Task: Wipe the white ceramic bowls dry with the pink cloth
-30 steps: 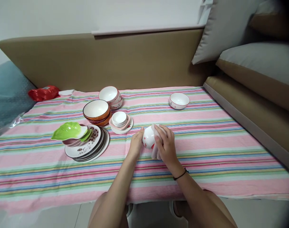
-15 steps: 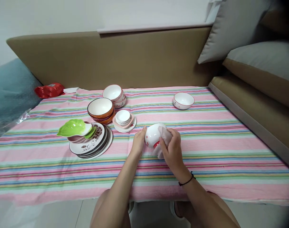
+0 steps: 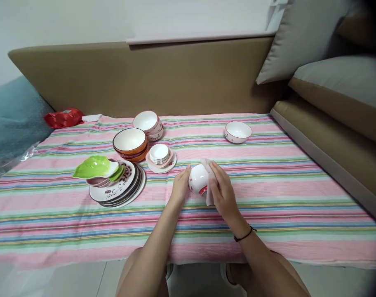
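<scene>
Left hand [image 3: 179, 184] grasps the left side of a white ceramic bowl [image 3: 198, 178], thumb up along it; exact finger placement underneath is hidden. Right hand [image 3: 222, 189] grasps a thin pale wipe [image 3: 209, 181], cloth or tissue, can't tell which, and presses it against the bowl's right side. Bowl sits between the two hands, in front of the person, tipped over with its outside showing; red marks on the wall, red band low down near the foot. Can't tell if it touches the striped cloth [image 3: 283, 173] below. Black cord bracelet [image 3: 245, 237] on the right wrist.

Left of the hands, nearest first: small white bowls [image 3: 159, 151], nested, in a pink dish [image 3: 170, 160] on a saucer [image 3: 173, 164]. Beside that, orange-brown bowls [image 3: 130, 140], stacked, dark rim on top one. Behind them, red-rimmed bowls [image 3: 145, 121], also stacked. Further left, stacked plates [image 3: 107, 194], brown pattern on the top one, carrying pinkish dishes [image 3: 97, 182] and a green leaf-shaped dish [image 3: 95, 166].

Single red-rimmed bowl [image 3: 238, 131] stands upright beyond the right hand, well apart from the stacks. Red shiny packet [image 3: 63, 119] at far left, next to a teal cushion [image 3: 17, 107]. Brown backrest [image 3: 175, 78] runs along the rear.
</scene>
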Available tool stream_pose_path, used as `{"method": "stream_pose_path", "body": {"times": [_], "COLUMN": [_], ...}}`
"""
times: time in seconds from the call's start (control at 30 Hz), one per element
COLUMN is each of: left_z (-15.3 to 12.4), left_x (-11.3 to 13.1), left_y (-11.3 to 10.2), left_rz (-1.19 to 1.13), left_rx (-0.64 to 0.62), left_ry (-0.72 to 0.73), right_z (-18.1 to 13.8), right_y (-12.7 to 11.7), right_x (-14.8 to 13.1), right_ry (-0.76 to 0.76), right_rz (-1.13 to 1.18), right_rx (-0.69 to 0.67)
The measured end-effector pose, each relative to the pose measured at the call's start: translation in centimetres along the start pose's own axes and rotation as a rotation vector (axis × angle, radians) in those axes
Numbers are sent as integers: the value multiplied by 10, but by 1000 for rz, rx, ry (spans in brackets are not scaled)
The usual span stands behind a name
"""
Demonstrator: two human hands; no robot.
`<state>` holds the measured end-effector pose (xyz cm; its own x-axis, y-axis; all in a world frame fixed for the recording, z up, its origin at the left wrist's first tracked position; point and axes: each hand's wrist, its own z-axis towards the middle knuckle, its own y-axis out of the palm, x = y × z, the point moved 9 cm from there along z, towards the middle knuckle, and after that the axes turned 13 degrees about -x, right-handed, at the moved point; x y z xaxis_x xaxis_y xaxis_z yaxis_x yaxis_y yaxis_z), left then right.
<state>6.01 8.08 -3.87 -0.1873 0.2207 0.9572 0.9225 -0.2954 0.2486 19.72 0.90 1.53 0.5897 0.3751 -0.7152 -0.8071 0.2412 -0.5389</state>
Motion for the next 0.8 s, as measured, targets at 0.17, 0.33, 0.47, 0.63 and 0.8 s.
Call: {"method": "stream_pose_path", "body": {"times": [0.17,0.33,0.47,0.63,0.8], "left_z": [1,-1,-2,-2,-4], "left_x": [-1,0,1,2,7], "left_y": [0,4,4,2,8], "left_rz": [11,61,67,66,83], "left_rx": [-12,-34,-46,-42,-68], "left_ry": [-5,-1,-4,-1,26], "right_z": [-6,-3,0,4,12], "right_y": [-2,-13,-6,9,1], "right_x": [3,11,-3,-21,-1], "right_ry": [54,112,-18,-172,-69], "right_rz": [-128,-189,-261,-314,-134], "right_rx": [58,132,103,22,58]}}
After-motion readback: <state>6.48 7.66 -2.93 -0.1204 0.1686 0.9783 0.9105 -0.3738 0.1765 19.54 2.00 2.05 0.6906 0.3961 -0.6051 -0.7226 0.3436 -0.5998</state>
